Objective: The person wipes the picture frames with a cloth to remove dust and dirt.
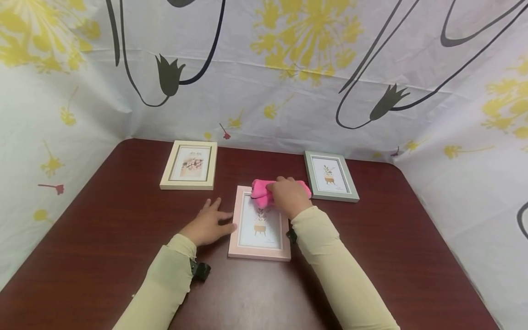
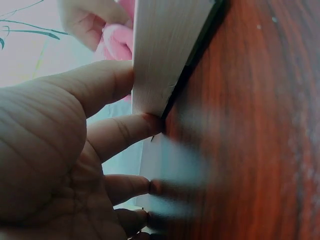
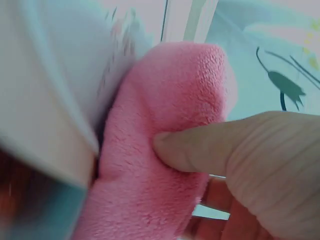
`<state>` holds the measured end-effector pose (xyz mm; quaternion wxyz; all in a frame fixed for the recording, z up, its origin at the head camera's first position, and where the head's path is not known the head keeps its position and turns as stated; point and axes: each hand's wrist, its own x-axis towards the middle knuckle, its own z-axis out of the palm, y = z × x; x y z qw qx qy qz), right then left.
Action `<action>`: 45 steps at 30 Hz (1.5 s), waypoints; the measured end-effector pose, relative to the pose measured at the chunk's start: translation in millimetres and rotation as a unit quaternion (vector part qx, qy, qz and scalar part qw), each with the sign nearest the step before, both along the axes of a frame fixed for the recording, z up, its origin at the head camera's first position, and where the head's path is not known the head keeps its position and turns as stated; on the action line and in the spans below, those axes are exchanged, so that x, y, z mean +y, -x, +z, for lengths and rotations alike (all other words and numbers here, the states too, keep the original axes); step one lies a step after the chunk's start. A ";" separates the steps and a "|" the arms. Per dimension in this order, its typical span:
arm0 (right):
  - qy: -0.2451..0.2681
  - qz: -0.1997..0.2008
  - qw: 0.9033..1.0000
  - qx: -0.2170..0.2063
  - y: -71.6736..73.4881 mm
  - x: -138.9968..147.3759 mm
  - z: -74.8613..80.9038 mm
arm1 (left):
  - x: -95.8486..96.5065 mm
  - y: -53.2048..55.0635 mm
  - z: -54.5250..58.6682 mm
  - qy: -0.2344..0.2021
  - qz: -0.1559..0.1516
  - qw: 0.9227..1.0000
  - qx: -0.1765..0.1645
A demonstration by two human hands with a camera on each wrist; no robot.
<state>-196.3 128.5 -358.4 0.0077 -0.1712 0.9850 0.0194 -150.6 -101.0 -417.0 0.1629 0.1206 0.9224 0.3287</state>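
Observation:
A pink picture frame (image 1: 260, 252) with a potted-plant print lies flat in the middle of the table. My right hand (image 1: 290, 197) grips a folded bright pink cloth (image 1: 261, 192) and holds it on the frame's upper right part. In the right wrist view the thumb presses into the fluffy cloth (image 3: 150, 110). My left hand (image 1: 209, 224) is spread at the frame's left edge, its thumb and index finger touching the side. The left wrist view shows those fingertips (image 2: 150, 122) against the frame's side (image 2: 162, 60), the other fingers on the tabletop.
A cream picture frame (image 1: 187, 186) with a floral print lies at the back left. Near the back right, a green picture frame (image 1: 352, 183) lies close to the cloth. The dark red-brown table (image 1: 392, 238) is bordered by a white patterned curtain (image 1: 247, 91).

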 end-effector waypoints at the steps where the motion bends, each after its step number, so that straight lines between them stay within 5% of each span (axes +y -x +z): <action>1: 0.007 0.006 1.000 0.005 0.5 -4.2 -1.9 | 0.0 -0.2 0.0 0.000 -0.001 1.000 0.001; 8: 0.067 0.012 0.998 0.018 2.5 -30.7 -7.8 | 1.2 0.1 -0.6 0.004 -0.003 1.000 0.001; 14: 0.067 0.018 0.997 0.018 1.9 -38.3 -8.9 | 2.0 0.3 0.0 0.005 0.000 1.000 -0.002; 29: 0.011 -0.031 0.999 0.001 1.3 4.3 -1.1 | -0.5 -0.4 -0.1 0.013 0.013 1.000 0.001; 45: 0.031 0.027 0.999 0.019 0.8 -23.1 -10.5 | 0.4 -2.7 3.1 0.005 -0.004 1.000 0.007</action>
